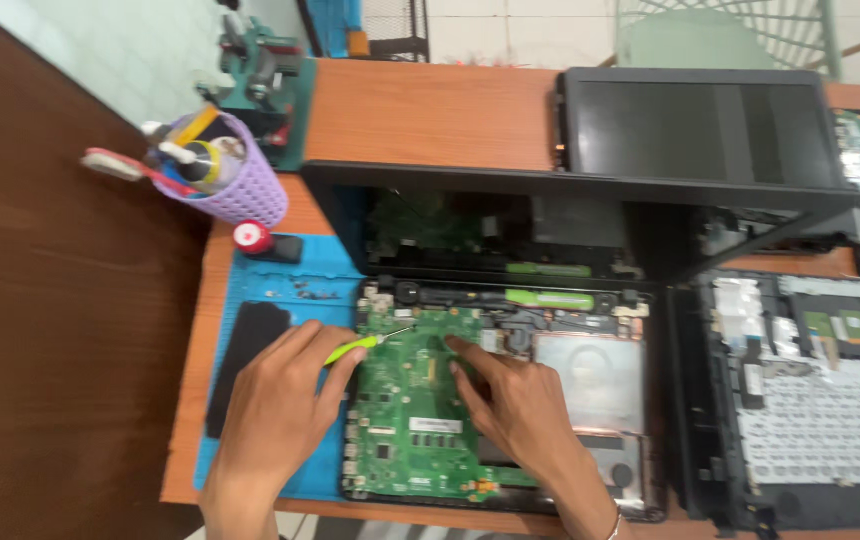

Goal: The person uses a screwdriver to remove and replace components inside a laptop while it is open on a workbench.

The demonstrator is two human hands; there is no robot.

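Note:
An opened laptop base (pixel 640 400) lies on the desk with its green circuit board (pixel 405 400) exposed and its dark screen (pixel 490 220) tilted up behind. My left hand (pixel 280 400) is shut on a small screwdriver with a yellow-green handle (pixel 355 348), its metal tip resting near the board's upper left corner. My right hand (pixel 515 400) lies flat on the board with the fingers spread, the index finger touching the board's upper middle. A bracelet shows on the right wrist.
A blue work mat (pixel 270 290) with loose screws (pixel 305 293) and a black pad (pixel 245 350) lies left. A purple holder of tools (pixel 225 170) and a red-capped item (pixel 253 238) stand behind. Another laptop (pixel 700 125) and a removed keyboard panel (pixel 820 400) sit right.

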